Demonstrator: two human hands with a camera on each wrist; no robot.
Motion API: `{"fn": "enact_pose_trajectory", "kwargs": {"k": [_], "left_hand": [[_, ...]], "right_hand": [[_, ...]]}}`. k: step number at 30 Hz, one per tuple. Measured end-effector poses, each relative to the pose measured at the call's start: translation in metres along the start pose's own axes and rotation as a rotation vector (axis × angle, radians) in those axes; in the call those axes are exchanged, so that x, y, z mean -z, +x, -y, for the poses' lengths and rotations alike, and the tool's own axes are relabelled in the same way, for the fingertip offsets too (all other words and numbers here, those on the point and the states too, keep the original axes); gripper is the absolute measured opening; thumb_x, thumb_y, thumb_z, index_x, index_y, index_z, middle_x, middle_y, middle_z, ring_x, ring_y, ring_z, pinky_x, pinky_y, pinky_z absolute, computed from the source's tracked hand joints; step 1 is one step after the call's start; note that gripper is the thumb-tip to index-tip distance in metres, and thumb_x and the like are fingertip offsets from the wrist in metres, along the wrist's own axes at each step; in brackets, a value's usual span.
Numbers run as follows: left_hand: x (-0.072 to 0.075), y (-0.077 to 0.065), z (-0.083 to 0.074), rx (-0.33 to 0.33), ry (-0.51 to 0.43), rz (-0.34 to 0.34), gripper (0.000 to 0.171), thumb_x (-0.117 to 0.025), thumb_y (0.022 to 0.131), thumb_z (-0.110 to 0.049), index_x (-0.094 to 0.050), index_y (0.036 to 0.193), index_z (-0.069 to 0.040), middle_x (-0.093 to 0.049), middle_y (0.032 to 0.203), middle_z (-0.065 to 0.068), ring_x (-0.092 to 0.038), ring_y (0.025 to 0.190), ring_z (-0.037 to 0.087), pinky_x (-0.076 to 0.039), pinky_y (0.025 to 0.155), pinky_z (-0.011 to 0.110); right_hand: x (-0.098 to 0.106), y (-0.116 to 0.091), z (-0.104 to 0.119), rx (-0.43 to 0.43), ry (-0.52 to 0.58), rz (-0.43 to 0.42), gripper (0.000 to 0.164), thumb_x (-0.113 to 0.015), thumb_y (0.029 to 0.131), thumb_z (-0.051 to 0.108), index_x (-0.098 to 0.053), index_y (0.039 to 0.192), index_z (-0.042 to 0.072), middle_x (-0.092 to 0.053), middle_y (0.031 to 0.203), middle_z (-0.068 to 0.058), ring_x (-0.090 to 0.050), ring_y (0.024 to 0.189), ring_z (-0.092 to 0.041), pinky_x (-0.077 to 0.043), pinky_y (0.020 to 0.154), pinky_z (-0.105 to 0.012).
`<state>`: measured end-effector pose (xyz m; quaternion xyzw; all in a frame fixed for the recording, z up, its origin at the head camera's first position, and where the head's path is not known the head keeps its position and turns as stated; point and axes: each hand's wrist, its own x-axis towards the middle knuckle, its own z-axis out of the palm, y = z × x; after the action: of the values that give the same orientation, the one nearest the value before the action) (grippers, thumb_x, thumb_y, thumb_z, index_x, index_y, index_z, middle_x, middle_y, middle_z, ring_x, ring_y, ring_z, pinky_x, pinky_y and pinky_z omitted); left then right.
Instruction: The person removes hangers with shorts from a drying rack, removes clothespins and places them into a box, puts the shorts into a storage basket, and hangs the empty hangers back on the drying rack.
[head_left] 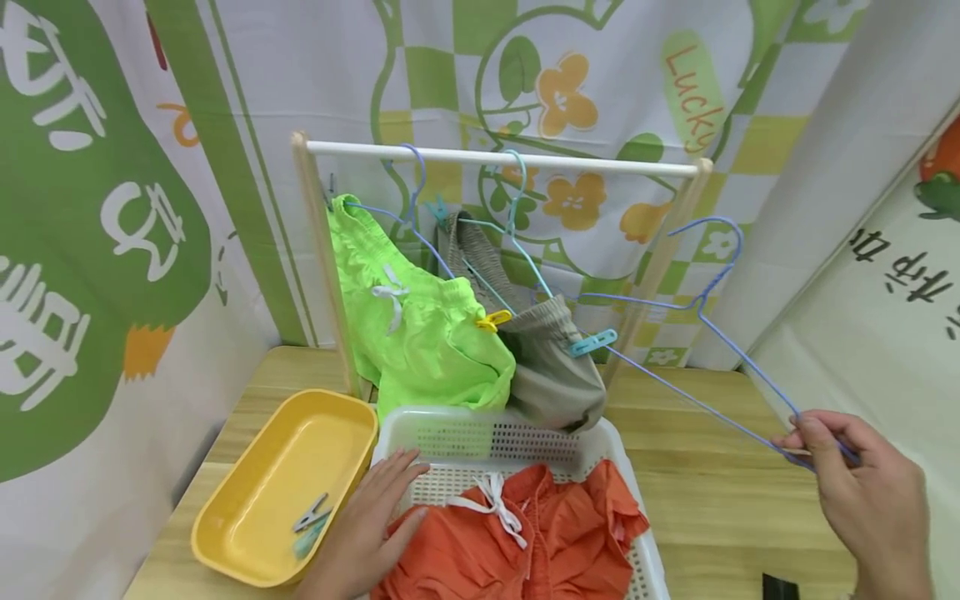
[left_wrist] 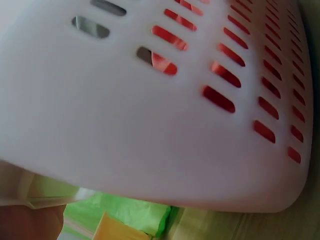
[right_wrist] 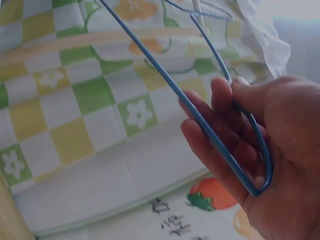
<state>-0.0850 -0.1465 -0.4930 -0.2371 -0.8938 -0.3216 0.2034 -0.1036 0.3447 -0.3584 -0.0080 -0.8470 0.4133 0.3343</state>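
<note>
**Alignment and Reach**

The worktop carries the basket. Inside lie the red shorts, immediately right of the nearer left hand, fingers extended. The blue hanger extends leftward and away from the right hand, which grips one corner.

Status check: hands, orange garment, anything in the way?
Right hand grips bare blue hanger. Left hand at left side of basket. Orange garment in basket, unhung. No obstruction apparent.

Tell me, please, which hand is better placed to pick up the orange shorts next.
The left hand, probably: it is beside the orange shorts, while the right hand holds the blue hanger.
</note>
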Motion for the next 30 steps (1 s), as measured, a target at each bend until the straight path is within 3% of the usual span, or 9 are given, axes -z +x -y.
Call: {"fn": "enact_pose_trajectory", "kwargs": {"k": [8, 17, 24, 30], "left_hand": [[-0.001, -0.002, 0.002, 0.123, -0.133, -0.014, 0.054, -0.072, 0.098, -0.019, -0.053, 0.147, -0.007, -0.042, 0.159, 0.012, -0.032, 0.147, 0.041, -0.009, 0.122, 0.024], [0.0, -0.005, 0.003, 0.184, -0.26, -0.06, 0.056, -0.069, 0.1, -0.012, -0.049, 0.152, -0.014, -0.039, 0.161, 0.012, -0.029, 0.148, 0.043, -0.007, 0.122, 0.022], [0.0, -0.006, 0.001, 0.252, -0.291, -0.049, 0.056, -0.07, 0.1, -0.013, -0.05, 0.152, -0.017, -0.038, 0.162, 0.011, -0.026, 0.15, 0.038, -0.007, 0.118, 0.015], [-0.001, -0.006, 0.0, 0.254, -0.245, -0.059, 0.057, -0.072, 0.098, -0.012, -0.051, 0.15, -0.014, -0.038, 0.162, 0.01, -0.029, 0.149, 0.039, -0.01, 0.118, 0.015]], "right_hand": [[-0.022, 0.03, 0.018, 0.115, 0.058, -0.074, 0.019, -0.06, 0.103, 0.002, -0.068, 0.106, -0.015, -0.068, 0.079, 0.019, -0.068, 0.072, 0.007, -0.053, 0.07, -0.01], [-0.041, 0.051, 0.037, 0.137, 0.126, -0.029, 0.021, -0.06, 0.104, 0.004, -0.068, 0.109, -0.015, -0.07, 0.082, 0.016, -0.07, 0.076, 0.004, -0.055, 0.072, -0.013], [-0.054, 0.063, 0.042, 0.167, 0.099, 0.019, 0.019, -0.061, 0.103, 0.004, -0.07, 0.11, -0.012, -0.068, 0.081, 0.017, -0.068, 0.073, 0.006, -0.054, 0.07, -0.011], [-0.062, 0.063, 0.04, 0.147, 0.093, 0.047, 0.015, -0.063, 0.102, 0.001, -0.07, 0.109, -0.011, -0.069, 0.081, 0.02, -0.067, 0.072, 0.008, -0.053, 0.068, -0.009]]}}
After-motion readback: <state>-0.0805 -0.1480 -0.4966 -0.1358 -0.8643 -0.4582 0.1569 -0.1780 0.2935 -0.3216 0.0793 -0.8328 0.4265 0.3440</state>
